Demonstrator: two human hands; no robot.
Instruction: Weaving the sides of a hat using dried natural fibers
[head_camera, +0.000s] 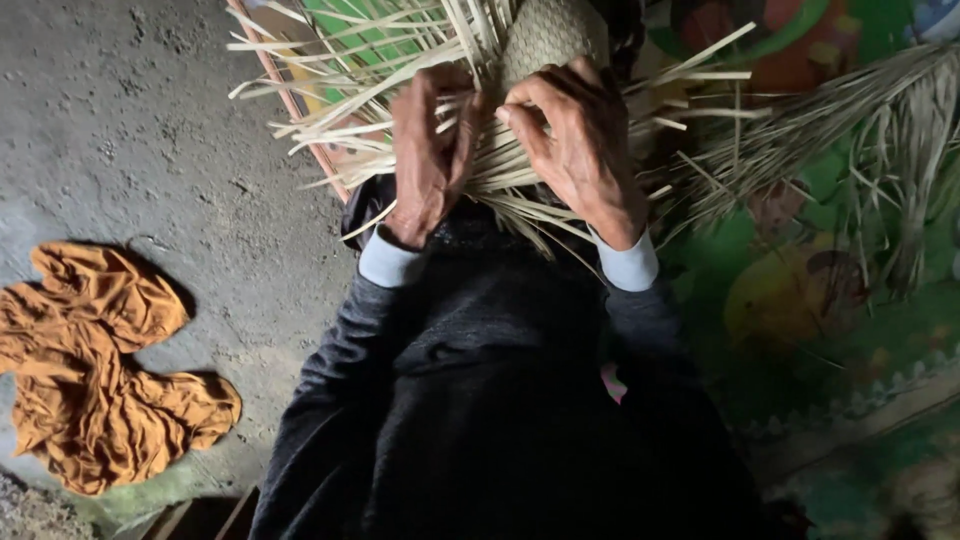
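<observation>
dark sleeves (480, 400) fill the lower centre of the view, nearest the camera, ending in pale cuffs (628, 266) at both wrists. above the cuffs, the left hand (430, 150) and right hand (580, 140) work side by side on a bundle of pale flat strips (400, 60). left fingers are curled together, pinching a few strips between thumb and forefinger. right fingers are bent and pressed down on the strips, the thumb tip meeting the left thumb; a strip is held under them. just beyond the hands, touching the right knuckles, sits a woven piece (545, 35) of finished plaiting, from which the loose strips fan outward to left and right. the work lies at the top centre, over the person's lap. to the right, a heap of dried leaves (860, 130) rests on a green patterned mat (800, 300). to the left, bare grey floor (120, 120) carries a crumpled orange cloth (100, 370), well apart from the hands.
</observation>
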